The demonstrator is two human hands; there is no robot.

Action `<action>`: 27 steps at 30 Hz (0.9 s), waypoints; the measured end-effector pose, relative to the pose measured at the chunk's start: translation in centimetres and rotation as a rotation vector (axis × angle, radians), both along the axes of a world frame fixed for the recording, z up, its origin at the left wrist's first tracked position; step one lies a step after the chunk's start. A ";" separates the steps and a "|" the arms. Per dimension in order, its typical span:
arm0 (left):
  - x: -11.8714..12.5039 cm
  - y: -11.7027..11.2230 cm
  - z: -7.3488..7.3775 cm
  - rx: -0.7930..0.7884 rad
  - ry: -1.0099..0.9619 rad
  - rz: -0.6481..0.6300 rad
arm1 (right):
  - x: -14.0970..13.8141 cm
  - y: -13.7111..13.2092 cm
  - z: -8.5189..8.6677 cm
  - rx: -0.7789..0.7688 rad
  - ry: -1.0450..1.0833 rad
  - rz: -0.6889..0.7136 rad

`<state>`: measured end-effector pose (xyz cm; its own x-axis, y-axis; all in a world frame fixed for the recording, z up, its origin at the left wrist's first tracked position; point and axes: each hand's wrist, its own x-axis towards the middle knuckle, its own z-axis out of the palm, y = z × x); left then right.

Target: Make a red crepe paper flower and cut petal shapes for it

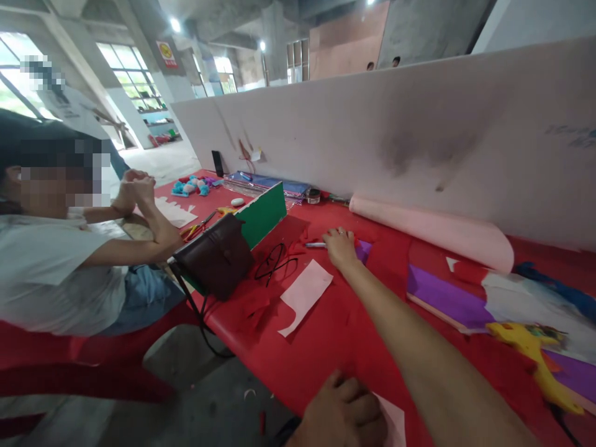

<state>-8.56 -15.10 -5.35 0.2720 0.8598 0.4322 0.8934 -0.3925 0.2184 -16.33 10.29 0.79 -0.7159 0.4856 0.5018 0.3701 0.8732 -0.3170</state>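
My right hand (342, 247) reaches out over the red table (274, 347), palm down with its fingers apart. It lies between a pen (315, 245) and a purple piece (363, 251), with red material at its fingertips. My left hand (345, 411) is closer to me at the table's front edge, its fingers curled; whatever is inside them is hidden. Right beside it lies pink paper (395, 419), partly covered by the hand. A second pink sheet (307, 292) with a cut-out edge rests in front of my right hand.
A brown bag (212, 254) and a green board (263, 217) stand on the left, near black-framed glasses (277, 264). A pink roll (433, 231) lies along the white partition (326, 136). A yellow glue gun (535, 354) is at right. A co-worker (60, 267) sits at left.
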 end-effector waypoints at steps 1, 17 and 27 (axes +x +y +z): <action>0.0 -0.1 0.2 -0.031 0.003 0.002 | 0.1 0.1 0.5 0.000 0.004 -0.021; 0.1 -1.6 3.1 -0.163 -0.147 0.041 | 21.9 -13.5 1.9 -0.986 0.532 -0.237; 0.4 -1.7 3.2 -0.118 -0.151 0.050 | 27.3 -15.5 -0.9 -0.229 0.042 -0.483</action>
<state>-8.13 -16.80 -2.12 0.1676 0.9176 0.3603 0.8648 -0.3124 0.3932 11.00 -5.24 -0.13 -0.3655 0.8549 0.3681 0.6953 0.5137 -0.5026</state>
